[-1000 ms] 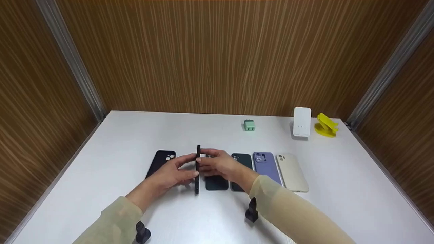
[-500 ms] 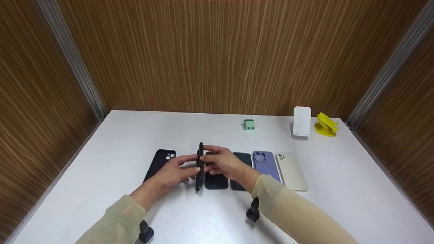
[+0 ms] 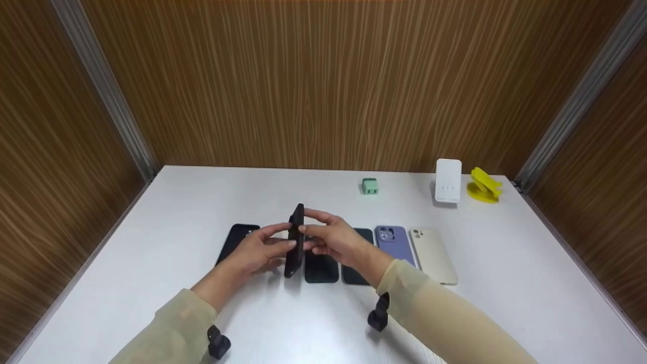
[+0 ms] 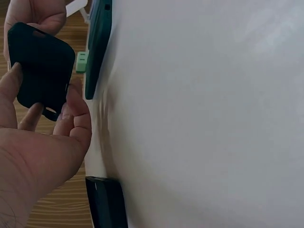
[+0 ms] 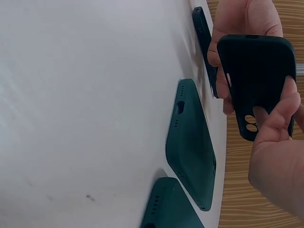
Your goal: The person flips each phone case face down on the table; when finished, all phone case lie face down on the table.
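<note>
Both hands hold a dark phone case (image 3: 294, 247) upright, side-on to the head camera, over the middle of the table. My left hand (image 3: 252, 253) pinches it from the left with thumb and fingers. From the right, my right hand (image 3: 336, 240) grips its far part, thumb on the near face. In the right wrist view the case (image 5: 254, 71) shows a bare inside and round camera holes. To its left lies a black phone case (image 3: 234, 241), partly behind my left hand. A dark case (image 3: 322, 270) and a dark green one (image 3: 358, 275) lie under my right hand.
A purple phone case (image 3: 399, 250) and a cream one (image 3: 434, 258) lie further right in the row. Along the back stand a mint green charger plug (image 3: 370, 187), a white stand (image 3: 448, 179) and a yellow phone stand (image 3: 483, 187). Wood-grain panels (image 3: 313, 91) enclose the table.
Both hands have raised the held case slightly toward the back of the table. It has turned from edge-on, so more of its face shows. The cases on the table stay put.
</note>
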